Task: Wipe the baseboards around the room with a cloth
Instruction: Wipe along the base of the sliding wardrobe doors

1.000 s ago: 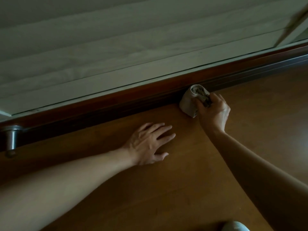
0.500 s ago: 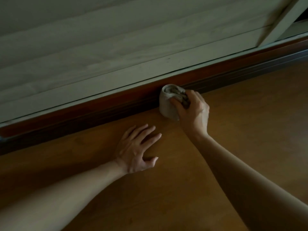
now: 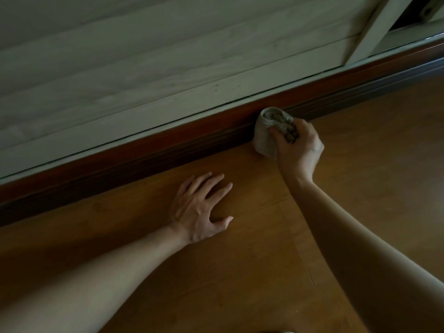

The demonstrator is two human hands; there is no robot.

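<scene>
Here right hand (image 3: 298, 150) fingers (image 3: 276, 138) curl round the bunched cloth (image 3: 266, 135), pressing it on the baseboard (image 3: 168, 140) ahead of them, likely to scrub. Left hand (image 3: 201, 207) fingers (image 3: 216, 188) lie spread flat on the floor (image 3: 240, 260), probably bracing.

free: orange-brown wooden floor (image 3: 372, 145) open along dark red-brown wooden baseboard (image 3: 168, 138) on both sides | blocking: right hand (image 3: 298, 150) gripping bunched grey cloth (image 3: 264, 138) against baseboard; left hand (image 3: 199, 212) flat on floor nearby
</scene>
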